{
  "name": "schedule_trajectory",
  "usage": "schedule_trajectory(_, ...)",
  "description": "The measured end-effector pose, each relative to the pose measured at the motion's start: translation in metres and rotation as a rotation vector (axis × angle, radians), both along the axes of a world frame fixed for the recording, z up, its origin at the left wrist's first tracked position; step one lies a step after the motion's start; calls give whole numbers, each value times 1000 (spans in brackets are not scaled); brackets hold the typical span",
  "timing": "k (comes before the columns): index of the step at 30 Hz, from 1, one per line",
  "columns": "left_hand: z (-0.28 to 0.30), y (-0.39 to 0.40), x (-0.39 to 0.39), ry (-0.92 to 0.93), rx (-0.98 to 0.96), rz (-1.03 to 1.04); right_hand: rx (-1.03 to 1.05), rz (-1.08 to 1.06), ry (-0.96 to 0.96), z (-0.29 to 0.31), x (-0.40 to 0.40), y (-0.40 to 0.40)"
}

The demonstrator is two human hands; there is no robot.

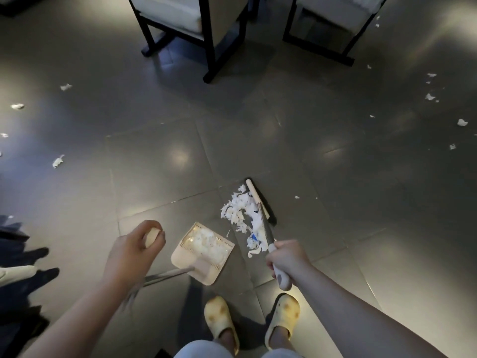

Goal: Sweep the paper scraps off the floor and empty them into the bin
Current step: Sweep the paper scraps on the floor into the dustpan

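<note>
I am looking down at a glossy grey tiled floor point(160, 140) reflecting soft patches of overhead light. Two black-framed chairs with white cushions, one point(191, 24) beside the other point(335, 19), are standing at the far side.

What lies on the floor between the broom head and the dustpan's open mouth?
In the head view, a pile of white paper scraps lies between the broom head and the dustpan.

views: one, head-worn, wide-angle; position: above the standing wearer, floor point(154, 156) seen steeply from overhead; facing: forward and down, slippers point(222, 321) at bottom edge, chair legs point(211, 63) at top; nearness: forearms and both hands close in foreground, tiles bowed toward the edges; overlap: none, single view
</note>
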State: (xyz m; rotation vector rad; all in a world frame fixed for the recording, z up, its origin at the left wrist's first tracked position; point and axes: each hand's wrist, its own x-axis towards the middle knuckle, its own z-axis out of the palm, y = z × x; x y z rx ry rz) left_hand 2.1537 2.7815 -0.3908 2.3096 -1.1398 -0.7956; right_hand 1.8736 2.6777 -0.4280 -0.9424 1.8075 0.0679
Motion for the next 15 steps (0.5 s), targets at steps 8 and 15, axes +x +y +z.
schedule_trajectory(8, -7, -40, 7, -61, -2, -64, 29, 476, 140, 4, 5, -6)
schedule_trajectory(15, -12, -55, 24, -91, -9, -54, 95, 682, 132, 37, -14, 18)
